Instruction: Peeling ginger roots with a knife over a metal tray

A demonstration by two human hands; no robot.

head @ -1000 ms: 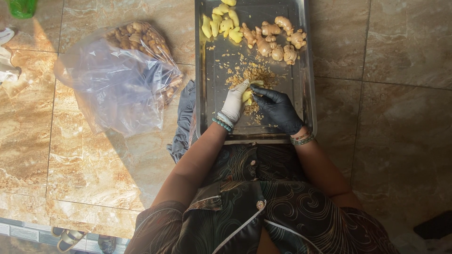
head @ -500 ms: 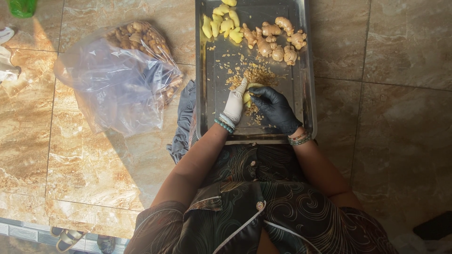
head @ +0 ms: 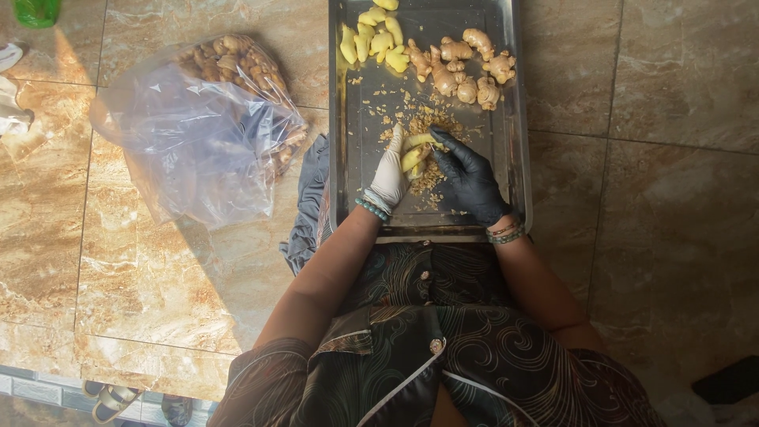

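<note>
Clearly the peeling of ginger is under way: the left hand (head: 389, 175), in a white glove, grasps a yellow, partly peeled piece of ginger (head: 414, 153) over the near half of the metal tray (head: 345, 150), and the right hand (head: 470, 179), in a black glove, is closed with its fingertips (head: 439, 141) pressed against the same piece, as if scraping the skin; whether a small blade or scraper sits in that hand I cannot tell, since the glove hides it. Just beneath and around the hands lies a scatter of peel scraps (head: 427, 179). At the far end of the tray the work is sorted into two groups that sit beside each other: peeled yellow pieces (head: 371, 38) to the left and unpeeled brown knobs (head: 462, 69) to the right. Left of the tray, on the marble floor (head: 142, 285), lies a clear plastic bag (head: 198, 134) with more raw ginger at its far end, and a dark cloth (head: 307, 205) rests against the tray's left edge. By my reading the pile is partly done, with several brown knobs waiting. The next move calls for turning the held piece to reach its remaining skin, with short, controlled strokes directed away from the fingers holding it.
</note>
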